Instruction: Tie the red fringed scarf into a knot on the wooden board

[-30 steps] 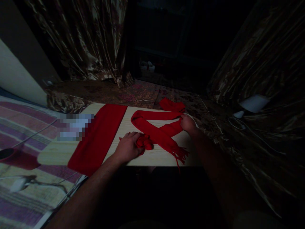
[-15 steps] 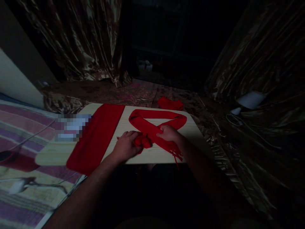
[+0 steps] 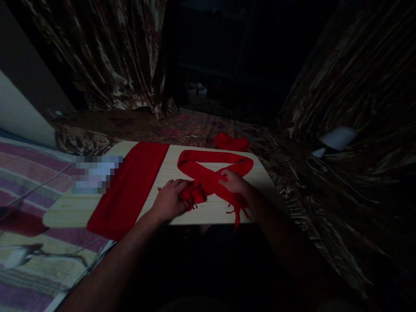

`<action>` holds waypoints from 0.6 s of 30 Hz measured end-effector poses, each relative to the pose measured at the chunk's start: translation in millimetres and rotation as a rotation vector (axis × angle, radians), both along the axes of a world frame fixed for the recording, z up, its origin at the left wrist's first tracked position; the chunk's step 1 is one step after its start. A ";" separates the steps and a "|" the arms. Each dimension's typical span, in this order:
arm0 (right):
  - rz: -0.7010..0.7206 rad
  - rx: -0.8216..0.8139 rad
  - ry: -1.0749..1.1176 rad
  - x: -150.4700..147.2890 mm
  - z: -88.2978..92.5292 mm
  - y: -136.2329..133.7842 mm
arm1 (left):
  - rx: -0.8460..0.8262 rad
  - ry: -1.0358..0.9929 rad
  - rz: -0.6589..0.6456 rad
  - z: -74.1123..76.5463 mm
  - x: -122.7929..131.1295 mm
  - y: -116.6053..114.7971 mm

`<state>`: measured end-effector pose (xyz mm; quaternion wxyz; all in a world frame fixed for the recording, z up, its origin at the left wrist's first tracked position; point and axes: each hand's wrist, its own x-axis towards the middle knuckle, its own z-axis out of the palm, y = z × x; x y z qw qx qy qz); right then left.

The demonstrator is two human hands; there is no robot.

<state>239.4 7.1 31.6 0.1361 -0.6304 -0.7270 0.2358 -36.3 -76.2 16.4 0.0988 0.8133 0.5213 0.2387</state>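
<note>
On the worktop, we had a fringed red scarf laid in a crossed loop, one end trailing over the near edge; the bunched part was not yet flat. A wider red cloth lay smooth to its left. Our left hand, palm down, gripped the bunch; our right hand bent over the crossing, fingers curled, though we could not tell whether they pinched fabric.

The left grip hid part of the red bundle. Pixelation masked an item on the counter. The left edge cropped a red container; distant white objects were too small to tell.
</note>
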 end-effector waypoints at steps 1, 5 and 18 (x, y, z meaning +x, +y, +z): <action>0.009 0.048 -0.059 -0.8 1.0 -3.0 | -0.001 0.000 0.000 -1.1 -0.2 0.3; 0.035 0.312 -0.233 -9.5 3.1 -14.6 | -0.003 -0.014 -0.011 -2.6 -0.5 1.0; 0.248 0.499 -0.113 -19.8 -36.3 -22.2 | -0.060 -0.323 -0.026 17.4 -3.7 -15.6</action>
